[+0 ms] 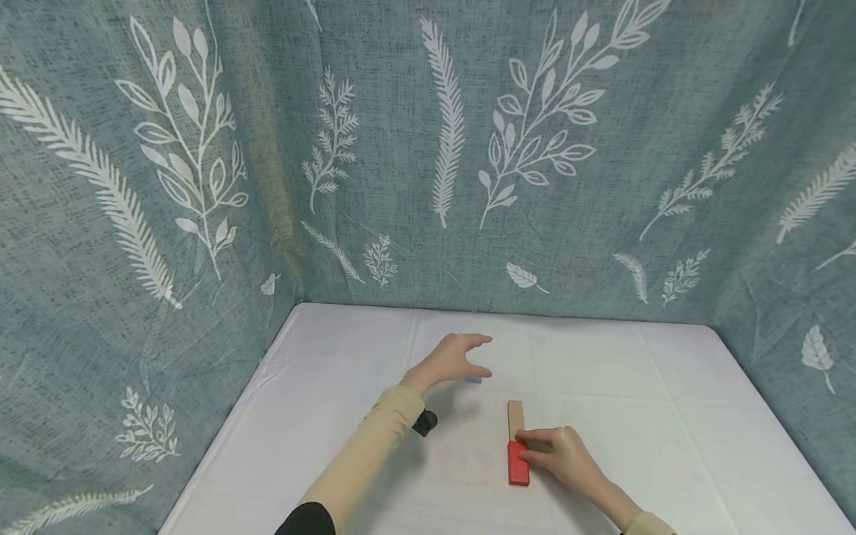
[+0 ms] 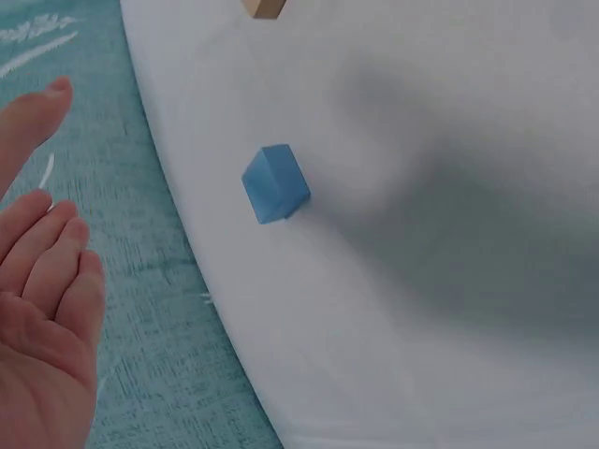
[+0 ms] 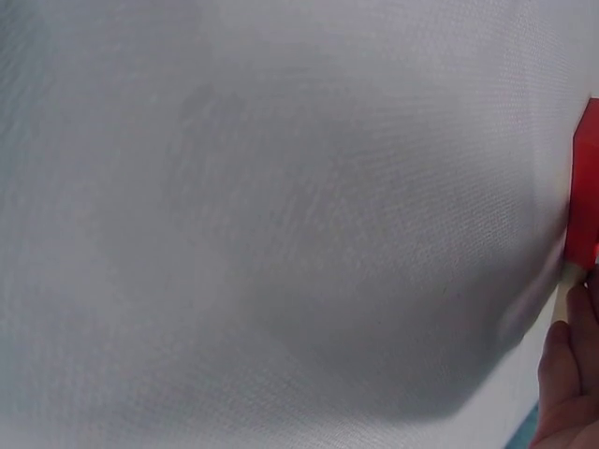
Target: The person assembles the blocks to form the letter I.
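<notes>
A red block (image 1: 518,464) lies on the white-covered table, end to end with a plain wooden block (image 1: 515,418). At their joint is my right hand (image 1: 565,455), its thumb and a finger pinching the red block near its far end. The same red block (image 3: 585,187) shows at the edge of the right wrist view, beside my fingers. My left hand (image 1: 451,360) reaches further out, thumb and fingers spread apart and holding nothing. Just below it sits a blue block (image 1: 473,380), partly hidden in the head view. The left wrist view shows this blue block (image 2: 274,184) whole, apart from the hand.
A white cloth (image 1: 642,416) covers the table. Blue-green curtains with white leaf prints (image 1: 374,148) hang behind and at both sides. A black wrist device (image 1: 425,423) is under my left forearm. The wooden block's end (image 2: 265,7) shows at the left wrist view's top.
</notes>
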Demonstrator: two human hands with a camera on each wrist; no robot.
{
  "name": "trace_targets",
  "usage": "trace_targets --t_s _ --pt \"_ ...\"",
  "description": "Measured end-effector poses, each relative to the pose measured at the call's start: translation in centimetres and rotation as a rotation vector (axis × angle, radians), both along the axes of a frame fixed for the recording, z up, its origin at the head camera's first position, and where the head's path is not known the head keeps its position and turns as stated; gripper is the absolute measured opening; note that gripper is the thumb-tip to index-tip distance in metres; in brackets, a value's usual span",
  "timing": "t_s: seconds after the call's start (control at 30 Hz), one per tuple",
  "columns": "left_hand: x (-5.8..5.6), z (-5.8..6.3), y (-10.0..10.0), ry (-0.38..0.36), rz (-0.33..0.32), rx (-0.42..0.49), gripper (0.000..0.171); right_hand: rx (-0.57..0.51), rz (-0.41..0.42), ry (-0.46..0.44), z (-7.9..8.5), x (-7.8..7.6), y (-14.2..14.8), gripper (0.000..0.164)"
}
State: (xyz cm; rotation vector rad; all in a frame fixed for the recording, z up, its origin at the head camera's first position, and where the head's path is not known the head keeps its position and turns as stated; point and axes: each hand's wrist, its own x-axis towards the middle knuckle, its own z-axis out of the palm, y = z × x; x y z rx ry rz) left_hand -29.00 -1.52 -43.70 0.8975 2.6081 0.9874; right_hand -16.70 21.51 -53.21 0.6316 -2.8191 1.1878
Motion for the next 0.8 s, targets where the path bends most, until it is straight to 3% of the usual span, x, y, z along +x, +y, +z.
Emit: trace_targets --t_s 0.4,0.8 --pt "-0.3 -1.0 -0.9 -0.037 0.041 0.110 0.058 0.007 -0.002 -0.003 0.0 0.0 0.0 0.032" --pt "-0.6 -2.9 -1.4 -0.062 0.094 0.147 0.056 0.010 -0.005 0.001 -0.1 0.1 0.1 0.032"
